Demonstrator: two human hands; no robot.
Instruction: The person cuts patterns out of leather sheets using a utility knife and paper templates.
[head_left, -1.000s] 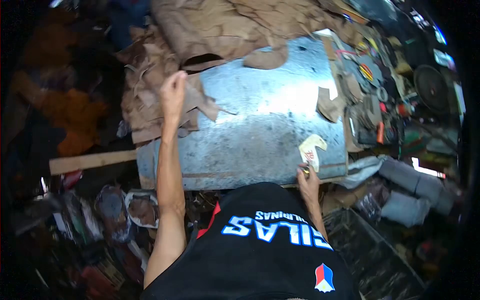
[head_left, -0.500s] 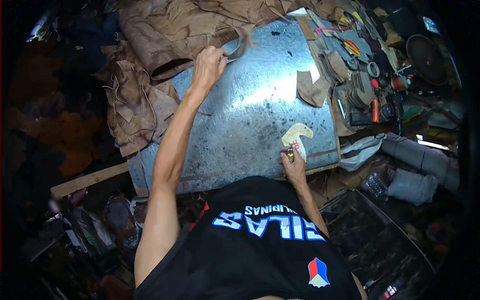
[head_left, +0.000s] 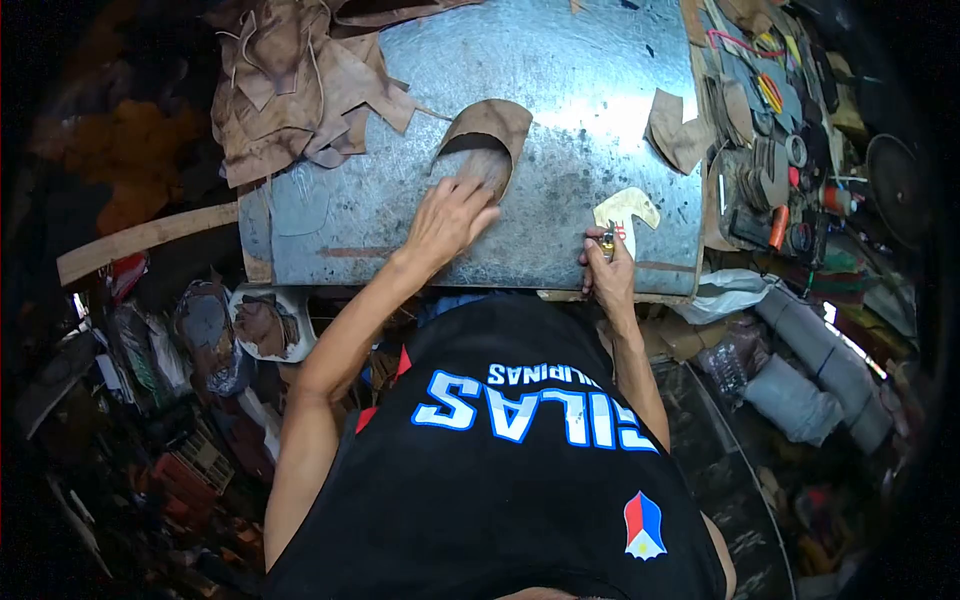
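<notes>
A curled piece of brown leather (head_left: 492,118) arches up from the metal-topped table. My left hand (head_left: 448,222) is at its near end, fingers bent against the leather and slightly blurred. By the table's front edge, my right hand (head_left: 613,270) is closed around a small tool (head_left: 607,241) with yellow and dark parts, perhaps a cutter; its blade cannot be made out. Just beyond those fingers lies a cream, hook-shaped pattern piece (head_left: 630,207) with red marks, its lower end reaching the hand.
Brown leather scraps (head_left: 290,90) are heaped at the left. A cut leather piece (head_left: 677,130) lies at the right of the metal tabletop (head_left: 400,200). Beyond it are orange-handled scissors (head_left: 770,93), a tape roll (head_left: 796,150) and stacked pieces. A wooden strip (head_left: 150,238) juts out left.
My left hand has come back toward me, bringing the leather piece nearer over the tabletop. My right hand keeps its hold on the small tool. The view has shifted.
</notes>
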